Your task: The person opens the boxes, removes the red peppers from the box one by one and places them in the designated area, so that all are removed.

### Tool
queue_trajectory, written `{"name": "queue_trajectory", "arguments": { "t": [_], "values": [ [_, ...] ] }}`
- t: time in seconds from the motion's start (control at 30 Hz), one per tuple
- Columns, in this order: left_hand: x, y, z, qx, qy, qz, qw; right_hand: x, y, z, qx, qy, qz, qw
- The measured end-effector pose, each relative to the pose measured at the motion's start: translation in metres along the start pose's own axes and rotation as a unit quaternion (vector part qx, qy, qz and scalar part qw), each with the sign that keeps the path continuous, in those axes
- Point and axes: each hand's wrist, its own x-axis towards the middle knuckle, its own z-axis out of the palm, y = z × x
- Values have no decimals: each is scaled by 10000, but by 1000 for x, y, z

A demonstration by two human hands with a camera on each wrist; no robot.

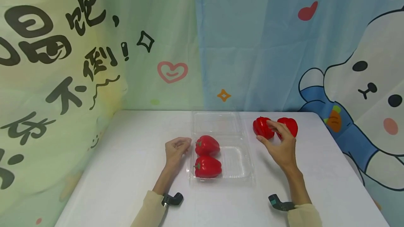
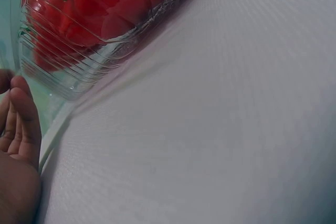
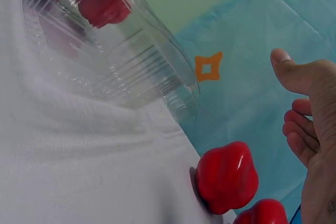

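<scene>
A clear plastic clamshell container (image 1: 235,160) lies with its lid folded back, away from the person. Two red bell peppers with green stems, a farther one (image 1: 207,145) and a nearer one (image 1: 208,166), sit in its left half. At the container's left edge, my left hand (image 1: 176,151) pinches the rim between thumb and fingertips. My right hand (image 1: 281,146) is spread, thumb apart from fingers, close by two more red peppers, one on the left (image 1: 262,128) and one on the right (image 1: 292,126). Its fingers partly cover them in the head view; the right wrist view shows nothing in its grasp.
The container's clear lid (image 1: 217,123) lies flat toward the table's back edge. Behind the white table (image 1: 126,185) hangs a printed curtain (image 1: 233,45). Each wrist wears a dark camera band, the left one (image 1: 173,199) and the right one (image 1: 281,204).
</scene>
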Motion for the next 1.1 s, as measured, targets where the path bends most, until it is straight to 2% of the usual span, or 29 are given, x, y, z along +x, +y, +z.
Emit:
{"name": "queue_trajectory", "arguments": {
  "t": [0.53,0.83,1.1],
  "values": [
    [0,-3,0,-141,3,-40,9999,-6,-14,7,-127,-415,124,9990],
    [1,-2,0,74,-3,-6,10000,-7,-23,11,110,-711,-78,9974],
    [0,-3,0,61,49,-29,10000,-11,-28,19,337,-1039,-223,9938]
  ]
}}
